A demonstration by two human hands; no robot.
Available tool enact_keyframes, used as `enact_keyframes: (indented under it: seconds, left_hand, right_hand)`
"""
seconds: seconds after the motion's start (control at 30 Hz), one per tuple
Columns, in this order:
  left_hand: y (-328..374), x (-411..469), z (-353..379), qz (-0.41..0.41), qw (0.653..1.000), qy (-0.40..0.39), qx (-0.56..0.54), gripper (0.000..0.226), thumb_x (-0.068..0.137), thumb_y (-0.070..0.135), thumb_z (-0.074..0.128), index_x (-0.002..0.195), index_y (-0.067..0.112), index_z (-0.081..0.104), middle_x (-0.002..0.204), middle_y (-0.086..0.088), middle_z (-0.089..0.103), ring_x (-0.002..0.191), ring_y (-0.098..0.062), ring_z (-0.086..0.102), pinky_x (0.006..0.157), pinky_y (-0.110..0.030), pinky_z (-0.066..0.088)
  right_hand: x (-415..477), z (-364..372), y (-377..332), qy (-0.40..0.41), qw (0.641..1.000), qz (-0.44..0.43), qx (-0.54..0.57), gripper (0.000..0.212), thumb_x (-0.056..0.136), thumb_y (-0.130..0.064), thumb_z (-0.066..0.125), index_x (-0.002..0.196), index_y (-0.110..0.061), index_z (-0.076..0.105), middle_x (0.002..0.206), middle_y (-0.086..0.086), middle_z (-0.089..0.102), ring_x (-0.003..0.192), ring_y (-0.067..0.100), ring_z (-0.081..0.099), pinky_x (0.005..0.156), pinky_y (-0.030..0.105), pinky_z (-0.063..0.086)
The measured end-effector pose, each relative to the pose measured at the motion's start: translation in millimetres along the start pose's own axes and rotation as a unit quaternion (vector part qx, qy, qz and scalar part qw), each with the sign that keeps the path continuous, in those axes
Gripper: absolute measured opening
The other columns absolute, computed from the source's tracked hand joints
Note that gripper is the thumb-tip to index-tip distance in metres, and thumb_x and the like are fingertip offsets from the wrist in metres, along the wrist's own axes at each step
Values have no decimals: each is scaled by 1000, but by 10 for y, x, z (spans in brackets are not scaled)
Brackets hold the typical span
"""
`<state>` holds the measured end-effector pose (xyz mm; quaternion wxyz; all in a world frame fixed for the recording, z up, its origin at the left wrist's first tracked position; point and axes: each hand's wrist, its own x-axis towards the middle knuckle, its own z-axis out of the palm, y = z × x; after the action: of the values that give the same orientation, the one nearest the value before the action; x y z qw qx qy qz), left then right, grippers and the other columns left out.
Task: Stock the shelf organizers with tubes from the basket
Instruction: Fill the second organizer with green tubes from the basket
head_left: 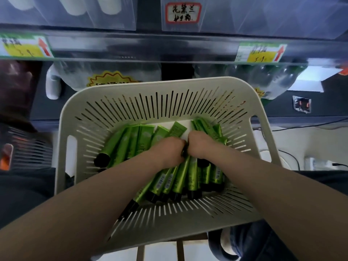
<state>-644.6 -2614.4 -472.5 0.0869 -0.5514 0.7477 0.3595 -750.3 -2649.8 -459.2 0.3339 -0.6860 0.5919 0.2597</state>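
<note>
A cream slotted basket fills the middle of the view and holds several green tubes with black caps. Both my hands are down inside it, side by side. My left hand is curled around a bunch of tubes whose capped ends fan out below it. My right hand is curled too and grips tubes next to the left hand. The fingers of both hands are hidden under the knuckles. Clear shelf organizers stand on the shelf above the basket.
A shelf edge with yellow and green price tags runs across the top. A handwritten label sits on one clear organizer. Bottled goods stand on the lower shelf behind the basket. Cables and a power strip lie at the right.
</note>
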Motion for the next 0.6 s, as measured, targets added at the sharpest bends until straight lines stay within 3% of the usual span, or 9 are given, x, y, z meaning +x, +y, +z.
enact_keyframes:
  seconds: [0.13, 0.3, 0.5, 0.6]
  left_hand:
    - [-9, -21, 12, 2, 1000, 11, 14, 20, 88, 21, 57, 105, 9, 59, 102, -12, 64, 92, -26, 61, 74, -34, 49]
    - [36, -44, -4, -26, 999, 26, 19, 19, 88, 21, 58, 103, 8, 58, 102, -12, 64, 93, -28, 61, 78, -37, 52]
    - [29, -83, -55, -82, 996, 38, 15, 12, 83, 5, 54, 94, 6, 58, 98, -14, 63, 94, -31, 62, 74, -35, 49]
    - [-13, -120, -89, -102, 994, 50, 0, 26, 83, 3, 54, 107, 6, 63, 105, -13, 63, 99, -29, 61, 79, -34, 51]
  right_hand:
    - [-29, -20, 10, -1, 1000, 1, 11, 28, 90, -5, 51, 63, -9, 45, 74, 7, 49, 78, 21, 51, 65, 26, 42]
    - [-18, -8, 49, 3, 999, 22, 43, 28, 86, -1, 51, 62, -11, 41, 66, 4, 43, 59, 15, 45, 46, 23, 35]
    - [-56, -24, 57, 1, 996, 6, 86, 12, 86, -5, 54, 75, -10, 52, 77, 5, 51, 80, 21, 53, 57, 25, 43]
    - [-113, -50, 54, -2, 994, 2, 107, 7, 84, -9, 61, 81, -10, 55, 79, 5, 53, 81, 21, 55, 60, 26, 45]
